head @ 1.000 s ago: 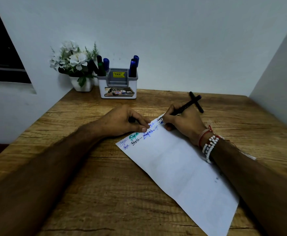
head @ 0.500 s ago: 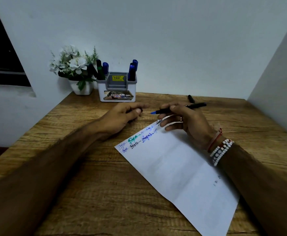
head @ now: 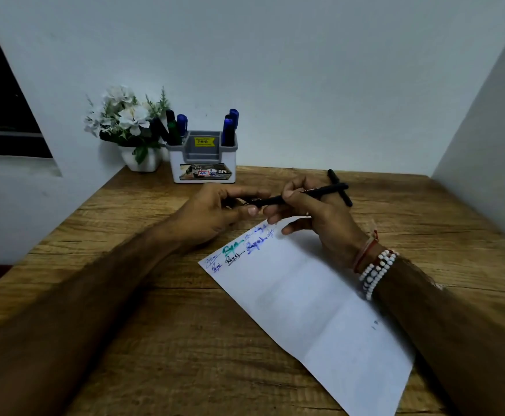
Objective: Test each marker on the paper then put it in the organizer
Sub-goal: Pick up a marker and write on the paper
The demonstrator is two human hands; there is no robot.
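Observation:
My right hand grips a thin black marker held level above the top of the white paper. My left hand pinches a small black cap right at the marker's tip end; whether the cap is seated I cannot tell. Blue, green and black scribbles cross the paper's upper left corner. Against the wall stands the white and grey organizer, with several blue, green and black markers upright in its side pockets. Another black marker lies on the table behind my right hand.
A white pot of artificial white flowers stands left of the organizer. The wooden table fits into a corner, with walls behind and on the right. A dark window opening is at the far left.
My right hand lifted the marker off the paper after writing. The left hand rose from the paper and brought the cap to the marker's blue tip, which no longer shows.

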